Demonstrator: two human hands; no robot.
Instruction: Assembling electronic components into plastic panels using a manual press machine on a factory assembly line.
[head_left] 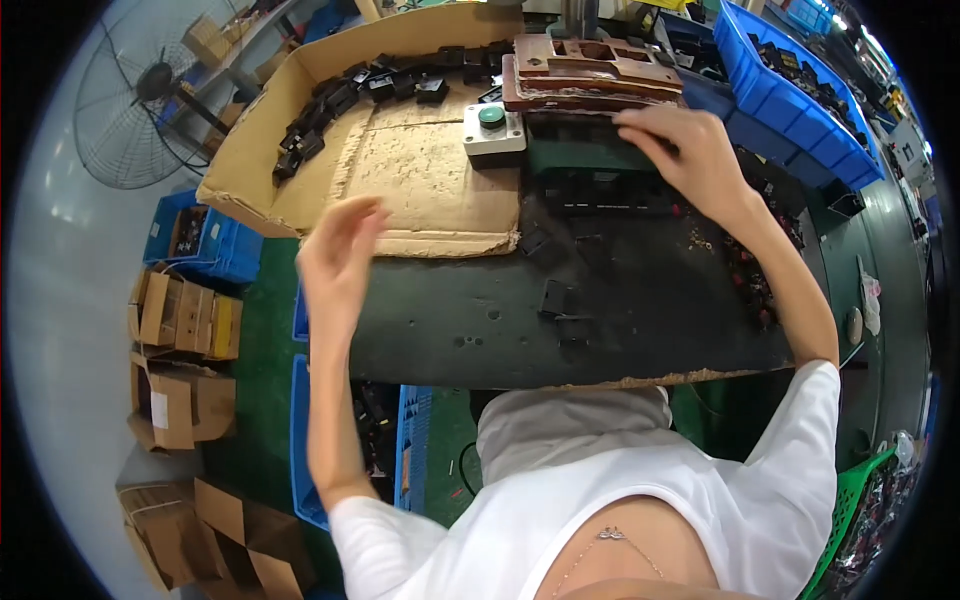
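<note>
The counter (440, 310) is near-black, the cardboard (430, 190) tan, the blocks (432, 91) lying in it solid black. A green button (491, 117) tops a switch box (480, 139) of white over black, and the fixture (580, 75) is reddish brown with a paler top. The upper-right bin (785, 108) is blue, the floor (262, 335) green, the shirt (560, 470) plain white.

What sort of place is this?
Most likely a factory assembly workshop: black parts lie in a cardboard box, a green push button sits near a brown fixture, and a blue crate holds small parts.

A layered reddish-brown fixture (590, 72) sits far across the dark bench (430, 325)
</note>
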